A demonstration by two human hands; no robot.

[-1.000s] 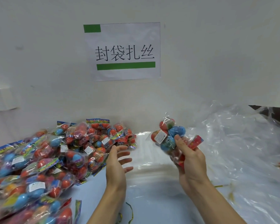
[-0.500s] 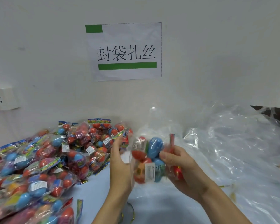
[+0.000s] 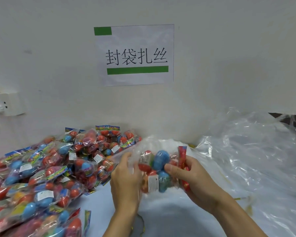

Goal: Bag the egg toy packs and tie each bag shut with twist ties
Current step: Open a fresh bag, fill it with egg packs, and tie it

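Observation:
Between my hands, just above the table, is an egg toy pack [image 3: 158, 170] with red and blue eggs and a white label. My right hand [image 3: 193, 178] grips its right side, thumb across the front, next to the pack's red header card [image 3: 183, 161]. My left hand [image 3: 125, 177] holds a clear plastic bag [image 3: 143, 146] at the pack's left side; the film wraps over the pack's top and blurs it. Whether the pack sits fully inside the bag is unclear.
A large heap of egg toy packs [image 3: 46, 175] covers the table's left side up to the wall. A pile of clear plastic bags [image 3: 249, 159] fills the right. A thin twist tie [image 3: 142, 224] lies near my left wrist. A wall socket [image 3: 5, 104] sits at the left.
My right hand brought the pack down and left from beside the bag pile. My left hand, open before, closed in and took hold of a clear bag against the pack.

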